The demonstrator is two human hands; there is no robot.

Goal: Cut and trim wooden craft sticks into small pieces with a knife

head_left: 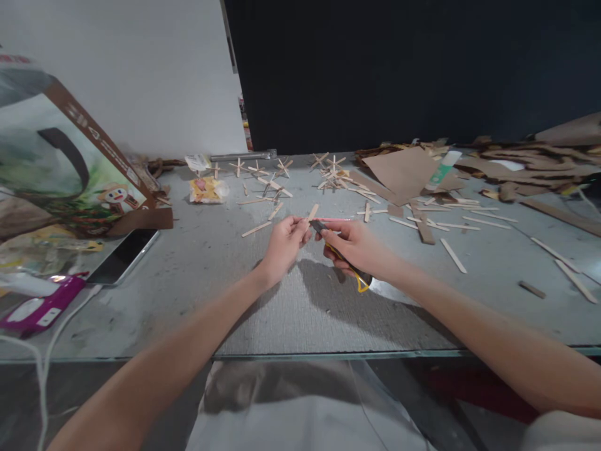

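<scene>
My left hand (285, 244) pinches a short wooden craft stick (313, 212) that points up and away from me. In my right hand (357, 245) is a utility knife (348, 262), dark with a yellow edge, its front end close to the base of the stick. The blade is too small to make out. A thin pink rod (332, 219) lies across behind my fingers, partly hidden. Beyond my hands are loose craft sticks (265, 220) and several crossed stick pieces (283, 166).
To the right lie more sticks (453, 255), brown cardboard (399, 173) and a glue stick (443, 170). On the left are a printed box (79, 150), a phone (124, 257), a purple device (42, 305) with white cables and a yellow packet (206, 190). The table's glass edge (328, 355) runs before me.
</scene>
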